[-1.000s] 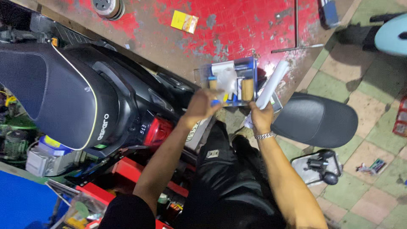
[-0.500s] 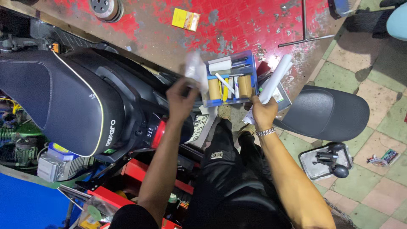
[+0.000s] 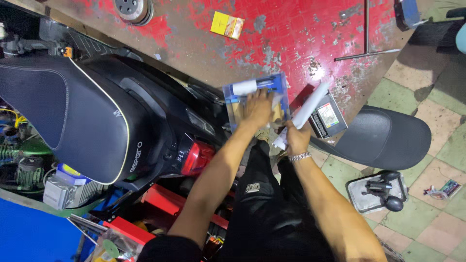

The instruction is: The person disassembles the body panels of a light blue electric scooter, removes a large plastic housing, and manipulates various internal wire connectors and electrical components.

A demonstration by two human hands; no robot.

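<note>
Red worn floor; hands (image 3: 257,109) in clear blue-edged box (image 3: 279,82).

Box (image 3: 232,93) under the left hand (image 3: 258,107): clear blue plastic, glossy. Roll (image 3: 244,87) inside it: white, smooth, paper-like. Tube (image 3: 310,105) held by the right hand (image 3: 296,138): white, matt, material not determinable. Bracelet (image 3: 299,156): bright metal links. Scooter seat (image 3: 58,111): black matt vinyl, grained, pale piping. Tail light (image 3: 196,157): glossy red plastic. Detached seat (image 3: 383,138): black, smooth, slight sheen. Workbench (image 3: 301,34): red paint, worn to bare rough patches. Small carton (image 3: 227,24): yellow card.
</note>
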